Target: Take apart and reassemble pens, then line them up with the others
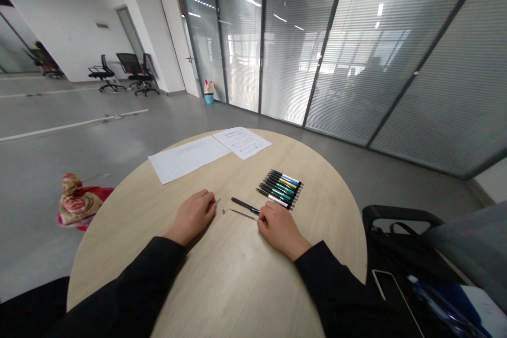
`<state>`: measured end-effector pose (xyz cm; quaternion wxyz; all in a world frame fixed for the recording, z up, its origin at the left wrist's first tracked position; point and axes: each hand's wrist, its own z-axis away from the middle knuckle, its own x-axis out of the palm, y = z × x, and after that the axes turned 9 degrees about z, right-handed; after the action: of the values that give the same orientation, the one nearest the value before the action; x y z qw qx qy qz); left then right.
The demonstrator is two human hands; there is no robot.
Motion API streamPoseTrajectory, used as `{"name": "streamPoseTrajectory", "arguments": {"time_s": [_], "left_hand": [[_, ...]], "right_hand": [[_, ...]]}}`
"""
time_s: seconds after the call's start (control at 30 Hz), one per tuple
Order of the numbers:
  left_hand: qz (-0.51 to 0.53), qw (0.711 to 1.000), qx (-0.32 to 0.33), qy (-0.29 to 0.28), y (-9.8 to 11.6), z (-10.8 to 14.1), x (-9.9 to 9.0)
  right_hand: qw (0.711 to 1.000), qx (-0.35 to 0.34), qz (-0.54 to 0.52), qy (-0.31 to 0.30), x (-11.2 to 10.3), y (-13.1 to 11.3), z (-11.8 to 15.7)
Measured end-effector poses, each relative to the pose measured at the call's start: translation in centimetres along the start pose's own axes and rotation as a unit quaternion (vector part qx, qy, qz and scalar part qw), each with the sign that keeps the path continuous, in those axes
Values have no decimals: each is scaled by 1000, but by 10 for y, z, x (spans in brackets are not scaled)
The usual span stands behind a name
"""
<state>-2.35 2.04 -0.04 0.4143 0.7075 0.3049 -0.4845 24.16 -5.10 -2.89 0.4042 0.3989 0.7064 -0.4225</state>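
My left hand [194, 215] rests on the round wooden table [237, 285], fingers pinched together, with a small pale tip of something poking out at the fingertips. My right hand [280, 226] is closed at the near end of a thin pen refill [243, 215], which points left toward my left hand. Just beyond the refill lies a black pen barrel [244, 204], its right end close to my right knuckles. A tiny pale piece [224, 212] lies on the wood between the hands. Past my right hand, several pens [280, 187] with white, green, yellow and blue sections lie in a row.
Two printed sheets, a wide one [188, 158] and a smaller one [242, 142], lie at the table's far edge. To the right is a dark chair [404, 216] with a phone [396, 296] and a bag. A red and tan bag [81, 200] sits on the floor at left.
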Motion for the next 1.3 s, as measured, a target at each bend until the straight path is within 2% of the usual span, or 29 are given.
{"name": "streamPoseTrajectory", "arguments": {"time_s": [0.2,0.43,0.77,0.97,1.13,1.3], "left_hand": [[-24,1000,-5,-12,3,0,-2],[-7,1000,-8,-13,-2,0,-1],[20,1000,-19,3,-14,0,-4],[16,999,-36,13,-17,0,-4],[24,999,-31,8,-6,0,-7],[15,1000,-18,-3,-2,-1,-3]], "right_hand": [[1000,-5,3,4,0,0,1],[1000,12,-25,2,-5,-1,-1],[996,59,-37,48,-6,11,-3],[997,52,-36,52,-6,10,-3],[999,21,-24,20,-7,3,-1],[999,-13,32,-5,-9,-4,1]]}}
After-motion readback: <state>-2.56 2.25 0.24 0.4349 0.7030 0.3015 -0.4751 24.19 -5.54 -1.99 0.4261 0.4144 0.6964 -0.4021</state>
